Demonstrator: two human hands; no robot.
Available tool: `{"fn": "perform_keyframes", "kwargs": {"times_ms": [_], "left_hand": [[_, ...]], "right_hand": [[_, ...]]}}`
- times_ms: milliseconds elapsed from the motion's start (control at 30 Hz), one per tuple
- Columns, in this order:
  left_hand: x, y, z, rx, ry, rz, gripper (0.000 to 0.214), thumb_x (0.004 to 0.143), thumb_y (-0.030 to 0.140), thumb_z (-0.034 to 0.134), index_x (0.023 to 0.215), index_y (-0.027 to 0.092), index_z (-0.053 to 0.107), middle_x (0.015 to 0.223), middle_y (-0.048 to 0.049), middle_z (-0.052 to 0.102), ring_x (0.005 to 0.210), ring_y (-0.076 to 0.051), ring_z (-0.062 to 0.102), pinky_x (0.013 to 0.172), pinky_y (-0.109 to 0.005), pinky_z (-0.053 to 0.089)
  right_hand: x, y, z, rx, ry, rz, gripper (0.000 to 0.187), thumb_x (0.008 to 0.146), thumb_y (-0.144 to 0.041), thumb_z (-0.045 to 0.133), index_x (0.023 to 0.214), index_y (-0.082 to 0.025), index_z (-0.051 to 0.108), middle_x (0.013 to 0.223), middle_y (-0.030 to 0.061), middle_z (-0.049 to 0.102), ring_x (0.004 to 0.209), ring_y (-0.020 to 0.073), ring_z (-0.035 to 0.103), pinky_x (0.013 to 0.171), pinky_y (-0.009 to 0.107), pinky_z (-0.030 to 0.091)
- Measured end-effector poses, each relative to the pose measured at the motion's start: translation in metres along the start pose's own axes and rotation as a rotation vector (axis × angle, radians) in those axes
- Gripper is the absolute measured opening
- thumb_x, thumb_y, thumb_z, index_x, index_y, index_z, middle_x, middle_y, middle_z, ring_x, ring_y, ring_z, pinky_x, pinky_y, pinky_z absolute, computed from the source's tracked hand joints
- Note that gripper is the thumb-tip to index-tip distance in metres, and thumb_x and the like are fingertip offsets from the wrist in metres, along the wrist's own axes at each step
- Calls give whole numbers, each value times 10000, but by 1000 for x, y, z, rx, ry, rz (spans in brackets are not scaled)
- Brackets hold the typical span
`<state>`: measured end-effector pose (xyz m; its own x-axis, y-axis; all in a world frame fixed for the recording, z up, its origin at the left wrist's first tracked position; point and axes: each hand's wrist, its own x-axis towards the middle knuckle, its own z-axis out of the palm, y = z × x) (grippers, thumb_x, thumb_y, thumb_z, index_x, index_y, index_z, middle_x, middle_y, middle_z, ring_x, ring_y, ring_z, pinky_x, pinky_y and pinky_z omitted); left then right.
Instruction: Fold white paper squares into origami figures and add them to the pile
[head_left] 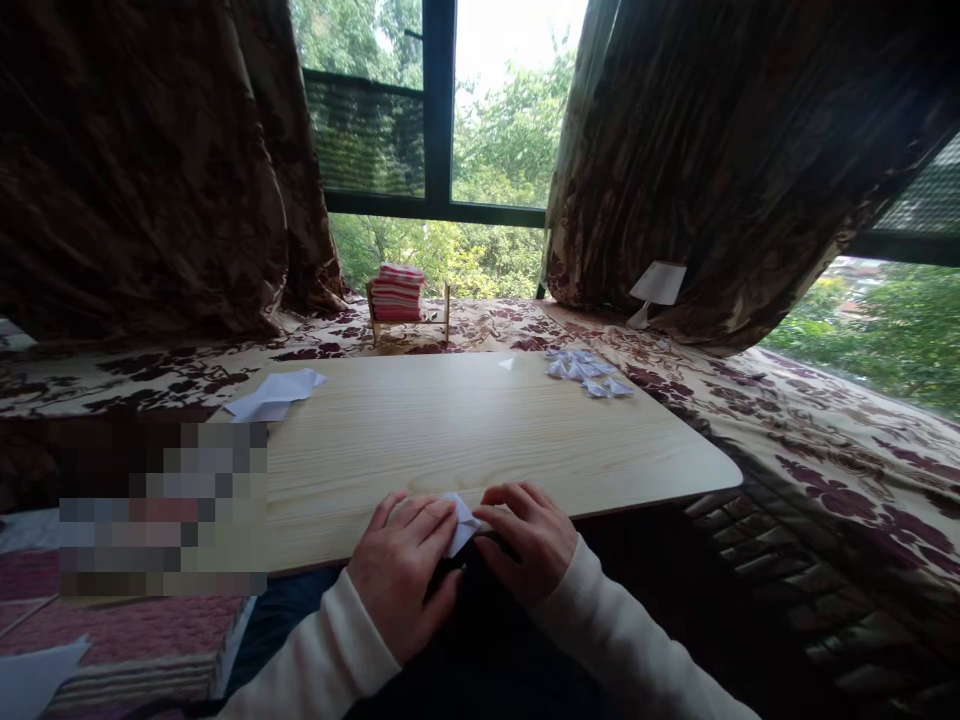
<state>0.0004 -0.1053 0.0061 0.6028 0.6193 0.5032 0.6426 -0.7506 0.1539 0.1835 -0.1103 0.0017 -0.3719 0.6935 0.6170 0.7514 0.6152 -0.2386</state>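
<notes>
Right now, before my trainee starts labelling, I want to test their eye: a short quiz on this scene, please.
1. True or false: the folded paper pieces lie at the far right corner of the table.
2. What do the left hand and right hand hold? A) scissors B) a white paper piece C) a pen
3. At which side of the table do the loose white sheets lie?
Key: 1 true; 2 B; 3 far left.

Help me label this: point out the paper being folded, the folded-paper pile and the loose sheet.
paper being folded (461, 522): head view, middle
folded-paper pile (589, 372): head view, centre
loose sheet (274, 397): head view, middle
</notes>
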Motion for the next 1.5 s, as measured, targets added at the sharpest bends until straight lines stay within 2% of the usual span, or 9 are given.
{"fn": "perform_keyframes", "kwargs": {"times_ms": [133,300,433,533,633,833,967,1233,1500], "left_hand": [[2,4,-2,-28,-2,-48,350,724,259,492,1053,162,563,1049,-83,589,980,-248,478,892,-445,310],[3,3,-5,-36,5,-87,328,711,257,511,1018,164,582,1022,-90,597,946,-247,496,854,-433,345],[1,-6,-2,-23,52,13,383,722,196,484,1100,173,541,1132,-79,581,1063,-248,473,955,-472,257],[-1,-11,1,-29,64,101,402,729,165,469,1127,187,530,1133,-58,593,1100,-240,468,1007,-500,168],[-3,-13,2,-29,62,129,418,734,155,454,1144,193,522,1124,-59,601,1092,-237,485,1018,-514,134],[-1,-9,2,-70,97,138,404,734,171,461,1130,178,537,1100,-74,613,1088,-239,494,1024,-506,149],[4,-8,0,-129,120,181,349,742,169,459,1072,171,571,1023,-66,648,1012,-206,550,1039,-474,168],[8,-6,-3,-124,89,195,279,724,192,474,964,152,611,967,-72,656,939,-208,576,1046,-489,143],[6,-2,-4,-144,92,184,337,695,185,490,1014,148,594,1002,-69,649,970,-212,562,1042,-484,167]], "right_hand": [[-1,-10,9,62,72,-41,123,741,-217,548,840,-192,619,868,39,624,805,184,505,708,311,392],[-1,-8,13,73,42,-78,95,731,-185,546,800,-199,609,849,17,646,764,165,534,684,296,378],[-4,-4,10,80,41,-94,124,724,-202,559,839,-194,604,905,24,647,803,174,545,701,297,385],[-4,-4,10,85,55,-75,100,739,-166,545,811,-193,609,881,16,654,791,162,552,704,282,396],[-3,-6,10,99,51,-62,99,763,-155,530,795,-198,614,859,11,658,778,152,555,706,269,406],[0,-8,7,121,16,-25,128,794,-168,496,776,-203,617,833,17,656,749,142,551,701,264,416],[1,-10,9,119,18,3,158,822,-185,456,778,-189,607,832,35,649,750,147,548,701,266,416],[-1,-9,11,0,37,82,140,799,-180,464,711,-177,573,777,21,624,723,141,529,691,278,359],[3,-9,10,-82,20,165,144,772,-183,476,657,-171,562,741,28,590,733,151,502,684,277,336]]}}
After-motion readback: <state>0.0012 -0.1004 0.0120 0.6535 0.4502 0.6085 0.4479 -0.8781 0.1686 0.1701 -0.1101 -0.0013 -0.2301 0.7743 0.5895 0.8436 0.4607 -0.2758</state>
